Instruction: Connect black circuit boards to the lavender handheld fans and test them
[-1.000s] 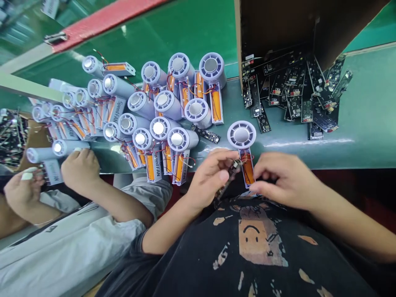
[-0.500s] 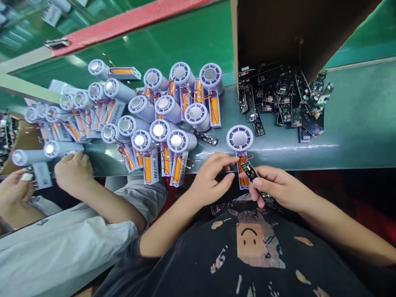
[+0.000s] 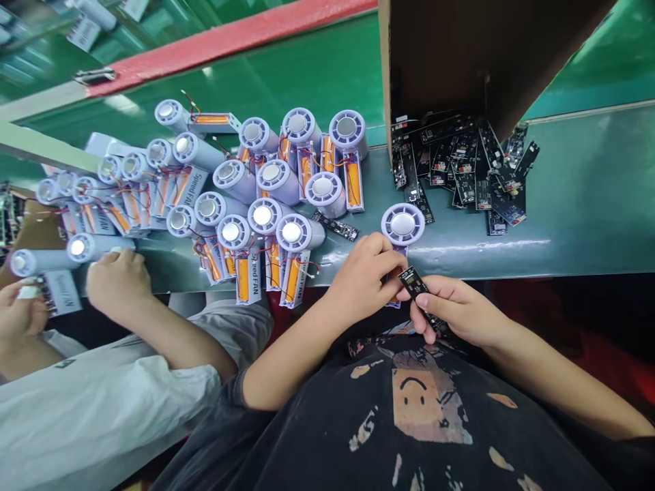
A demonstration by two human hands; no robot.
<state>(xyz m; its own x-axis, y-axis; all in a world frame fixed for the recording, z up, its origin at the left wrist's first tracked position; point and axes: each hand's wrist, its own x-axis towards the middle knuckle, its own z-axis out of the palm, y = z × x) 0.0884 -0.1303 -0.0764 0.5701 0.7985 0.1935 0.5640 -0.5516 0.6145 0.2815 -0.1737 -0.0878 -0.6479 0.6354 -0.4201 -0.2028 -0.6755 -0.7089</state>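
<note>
A pale purple handheld fan [image 3: 402, 224] stands at the bench's front edge, its round head up and its handle hanging toward me. My left hand [image 3: 366, 279] is over that handle, fingers bent and pressed together near the wires. What its fingertips pinch is hidden, and most of the handle with its orange battery is covered. In my right hand [image 3: 458, 307] a narrow black circuit board [image 3: 412, 281] is held between thumb and fingers. The board's upper end points up and left, close to my left fingertips.
Several fans with orange batteries [image 3: 292, 278] fill the bench's left half. A loose circuit board [image 3: 335, 226] lies beside them. More boards [image 3: 463, 164] are heaped at a cardboard box [image 3: 445, 54]. At left, a co-worker's hands [image 3: 120, 283] handle another fan [image 3: 44, 262].
My left hand has moved right and its fingers have closed over the fan's handle. The fan has shifted slightly right. My right hand keeps its board in nearly the same spot.
</note>
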